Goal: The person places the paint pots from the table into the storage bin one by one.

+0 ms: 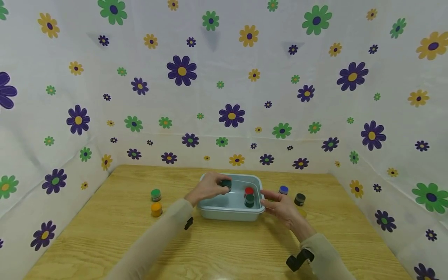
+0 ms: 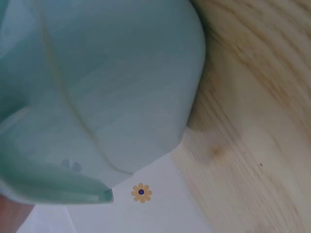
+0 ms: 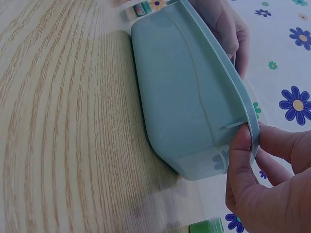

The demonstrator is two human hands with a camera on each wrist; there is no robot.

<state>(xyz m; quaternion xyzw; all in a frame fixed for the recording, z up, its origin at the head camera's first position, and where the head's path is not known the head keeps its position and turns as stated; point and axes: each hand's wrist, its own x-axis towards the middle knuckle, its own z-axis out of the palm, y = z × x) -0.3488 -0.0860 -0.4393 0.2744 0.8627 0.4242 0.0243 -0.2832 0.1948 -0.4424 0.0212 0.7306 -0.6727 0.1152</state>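
Note:
A pale blue plastic tub (image 1: 229,215) stands on the table. My left hand (image 1: 208,187) reaches over its left side and grips a small dark-lidded jar (image 1: 227,183) between thumb and fingers, above the tub's floor. Inside, toward the right end, are a red-lidded jar (image 1: 249,191) and a dark green-lidded jar (image 1: 249,200). At the tub's right end is my right hand (image 1: 281,208); in the right wrist view its thumb and fingers pinch the rim (image 3: 253,121). The left wrist view shows mostly the tub's outer wall (image 2: 131,87), so the held jar is hidden there.
Left of the tub stand a green-lidded jar (image 1: 155,195) and an orange jar (image 1: 156,209). To the right are a blue-lidded jar (image 1: 283,189) and a black jar (image 1: 300,199), with something yellow (image 1: 302,212) partly behind my right hand. Flower-patterned cloth (image 1: 224,85) encloses the wooden table (image 1: 224,252).

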